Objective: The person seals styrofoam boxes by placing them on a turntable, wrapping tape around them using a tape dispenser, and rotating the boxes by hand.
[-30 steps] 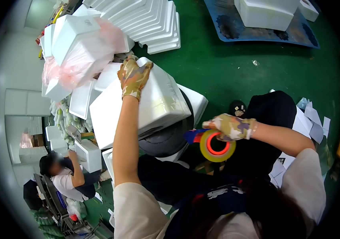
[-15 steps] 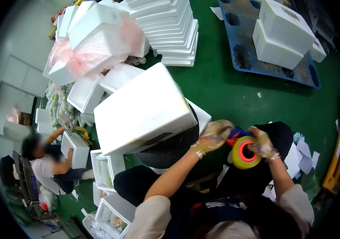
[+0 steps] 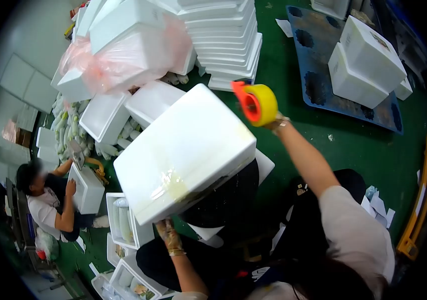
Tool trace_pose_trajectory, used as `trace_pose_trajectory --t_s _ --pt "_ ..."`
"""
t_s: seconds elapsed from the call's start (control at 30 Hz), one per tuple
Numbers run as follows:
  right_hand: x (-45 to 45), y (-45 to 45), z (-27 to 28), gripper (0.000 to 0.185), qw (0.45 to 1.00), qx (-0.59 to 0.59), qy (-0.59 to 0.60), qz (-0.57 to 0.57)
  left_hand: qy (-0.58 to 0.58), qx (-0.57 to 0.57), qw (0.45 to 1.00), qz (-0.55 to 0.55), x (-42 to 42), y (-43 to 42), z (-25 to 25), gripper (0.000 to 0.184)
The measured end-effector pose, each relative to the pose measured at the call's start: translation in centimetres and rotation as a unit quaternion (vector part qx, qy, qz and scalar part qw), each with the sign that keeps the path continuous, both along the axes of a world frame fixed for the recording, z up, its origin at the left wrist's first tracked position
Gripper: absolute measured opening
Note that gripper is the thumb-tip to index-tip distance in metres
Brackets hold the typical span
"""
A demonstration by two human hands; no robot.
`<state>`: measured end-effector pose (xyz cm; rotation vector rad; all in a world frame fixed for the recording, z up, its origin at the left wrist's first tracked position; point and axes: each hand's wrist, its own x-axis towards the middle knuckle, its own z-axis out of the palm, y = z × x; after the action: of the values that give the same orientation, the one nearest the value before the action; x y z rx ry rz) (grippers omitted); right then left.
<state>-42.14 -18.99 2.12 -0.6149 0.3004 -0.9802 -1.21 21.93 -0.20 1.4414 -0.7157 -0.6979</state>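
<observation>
A large closed white foam box (image 3: pixel 188 145) rests tilted on a round black stand (image 3: pixel 226 202) in front of me. Clear tape glints near its lower edge. My left hand (image 3: pixel 171 238), in a patterned glove, grips the box's lower left corner from below; the fingertips are partly hidden behind it. Raised beyond the box's right end, my right hand (image 3: pixel 276 123) holds an orange tape dispenser (image 3: pixel 238 91) with a roll of yellowish tape (image 3: pixel 266 104). The dispenser is apart from the box.
Left of me, another person (image 3: pixel 48 200) handles a smaller foam box (image 3: pixel 87 190). Open boxes (image 3: pixel 123 220) with wrapped long vegetables stand nearby. Stacked foam lids (image 3: pixel 228 40) rise ahead. A blue pallet (image 3: pixel 313 60) carries foam boxes at far right, near a yellow metal frame (image 3: pixel 416 210).
My right hand has swung up and forward with the tape dispenser. My left hand has left the dispenser for the box's lower left corner. The box has turned slightly.
</observation>
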Motion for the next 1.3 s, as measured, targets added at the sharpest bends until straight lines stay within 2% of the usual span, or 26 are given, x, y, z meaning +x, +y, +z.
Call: trace_pose_trajectory --t_s 0.03,0.07,0.13,0.17,0.27,0.3,0.4,0.43,0.47,0.5,0.53,0.57,0.67,0.7,0.77,0.83,0.87,0.9,0.93,1.0,1.1,1.13,1.17,1.23,1.27,1.3 --pt "2.1 -1.0 -0.4 0.050 0.994 -0.036 0.097 -0.029 -0.019 -0.067 0.998 0.007 1.0 -0.5 -4.1 0.041" --pt "4.3 -1.3 -0.6 0.050 0.978 -0.048 0.196 -0.050 -0.081 0.056 0.993 0.057 0.3 -2.1 -3.6 0.034" --pt "6.6 -0.7 -1.2 0.050 0.953 -0.071 0.288 -0.055 0.119 -0.128 0.985 0.012 5.0 -2.5 -11.6 0.046" --pt "6.2 0.3 -1.5 0.050 0.947 -0.074 0.308 -0.055 0.363 -0.158 0.911 0.116 -0.6 -7.0 -2.5 0.040" --pt "2.7 5.1 -2.1 0.050 0.956 -0.022 0.288 -0.057 0.115 -0.007 0.978 0.174 -8.4 -12.7 10.9 0.060" --pt "1.0 7.0 -2.1 0.049 0.961 0.002 0.270 -0.065 -0.087 -0.041 0.991 0.096 -7.8 -13.9 12.5 0.062" --pt "-4.7 14.1 -0.9 0.049 0.973 0.077 0.187 -0.111 -0.520 0.011 0.852 -0.064 -6.1 -20.2 16.2 0.066" --pt "-6.7 16.4 -0.2 0.049 0.974 0.094 0.154 -0.135 -0.556 0.142 0.815 -0.081 -7.1 -24.1 18.3 0.065" --pt "-8.8 18.5 0.8 0.049 0.974 0.108 0.113 -0.162 -0.583 0.040 0.806 -0.090 -9.8 -28.0 19.0 0.057" --pt "-11.4 20.2 1.9 0.049 0.972 0.109 0.064 -0.197 -0.660 0.006 0.742 -0.116 -12.9 -31.3 20.5 0.053" --pt "-13.6 21.8 3.3 0.049 0.968 0.102 0.009 -0.228 -0.658 -0.086 0.734 -0.147 -14.5 -36.7 19.1 0.051" --pt "-16.5 22.6 5.0 0.049 0.961 0.074 -0.049 -0.263 -0.614 -0.093 0.776 -0.111 -22.8 -38.5 25.7 0.029" --pt "-26.4 20.7 11.1 0.050 0.916 -0.085 -0.204 -0.334 -0.600 -0.100 0.776 -0.163 -38.0 -44.7 37.1 0.070" --pt "-30.4 18.3 13.9 0.050 0.891 -0.137 -0.223 -0.370 -0.542 -0.010 0.804 -0.243 -43.1 -46.0 42.8 0.075" --pt "-38.2 11.9 21.4 0.054 0.815 -0.129 -0.155 -0.544 -0.549 -0.115 0.786 -0.260 -50.5 -51.5 47.7 0.081" --pt "-47.1 6.1 26.4 0.063 0.730 -0.100 -0.108 -0.667 -0.507 -0.330 0.755 -0.253 -55.5 -54.7 50.6 0.068" --pt "-50.9 5.1 28.9 0.056 0.718 -0.102 -0.148 -0.672 -0.270 -0.326 0.793 -0.438 -55.2 -50.7 52.1 0.059" --pt "-53.1 4.8 30.0 0.050 0.705 -0.096 -0.185 -0.677 -0.004 -0.290 0.761 -0.580 -53.9 -45.8 53.3 0.052" --pt "-54.6 5.6 29.9 0.049 0.718 -0.084 -0.144 -0.676 -0.034 -0.311 0.745 -0.589 -52.1 -43.7 52.6 0.042" --pt "-52.4 9.1 30.9 0.045 0.714 -0.048 -0.084 -0.694 -0.438 -0.434 0.682 -0.393 -46.2 -44.8 46.8 0.040" --pt "-48.7 12.7 25.5 0.032 0.741 -0.138 0.023 -0.657 -0.365 -0.227 0.796 -0.425 -31.5 -33.6 37.2 0.046" --pt "-47.4 13.9 23.0 0.036 0.755 -0.171 0.076 -0.628 -0.354 -0.264 0.815 -0.375 -25.5 -31.1 32.6 0.043" --pt "-44.4 15.6 21.8 0.033 0.792 -0.143 0.045 -0.592 -0.330 -0.092 0.887 -0.309 -17.8 -27.4 28.0 0.035" --pt "-45.2 15.2 14.2 0.050 0.920 -0.257 -0.101 -0.279 -0.198 -0.054 0.968 -0.148 -4.5 -15.9 20.5 0.023" --pt "-42.7 15.4 12.7 0.050 0.934 -0.208 -0.073 -0.283 -0.150 -0.032 0.987 -0.048 1.7 -8.3 17.2 0.019" --pt "-40.0 14.7 11.0 0.050 0.941 -0.157 -0.045 -0.295 -0.228 0.105 0.966 0.063 3.3 0.7 18.7 0.018"
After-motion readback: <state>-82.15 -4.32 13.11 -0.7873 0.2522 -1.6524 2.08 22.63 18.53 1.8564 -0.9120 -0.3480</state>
